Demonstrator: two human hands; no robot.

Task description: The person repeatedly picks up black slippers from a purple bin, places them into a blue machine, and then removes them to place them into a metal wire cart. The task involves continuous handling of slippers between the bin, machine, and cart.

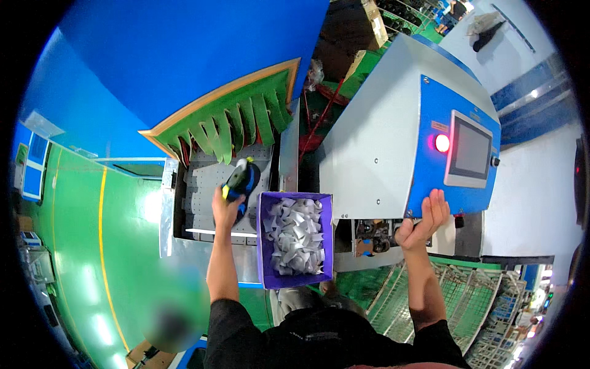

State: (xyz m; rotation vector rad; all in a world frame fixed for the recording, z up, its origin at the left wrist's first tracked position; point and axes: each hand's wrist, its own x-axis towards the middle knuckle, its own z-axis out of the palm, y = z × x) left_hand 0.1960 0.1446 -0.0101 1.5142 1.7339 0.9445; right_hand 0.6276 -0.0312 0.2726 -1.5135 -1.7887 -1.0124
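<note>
My left hand [225,208] is closed round a shoe [247,178], dark with blue and yellow-green parts. It is over the perforated metal bed [200,194] of a blue machine, just in front of a curtain of green strips [228,130]. A dark patch lies under the shoe; whether it is shadow or another piece I cannot tell. My right hand [424,220] rests against the lower edge of a blue control panel [424,178], fingers stretched upward and apart from the thumb. A purple box [265,246] of crumpled white paper pieces [297,237] stands between my hands.
The panel carries a dark screen [471,149], a lit red button [442,143] and a black knob [495,161] on a grey machine housing [375,132]. Wire racks [455,295] stand at the lower right. Green floor with a yellow line [103,246] stretches along the left.
</note>
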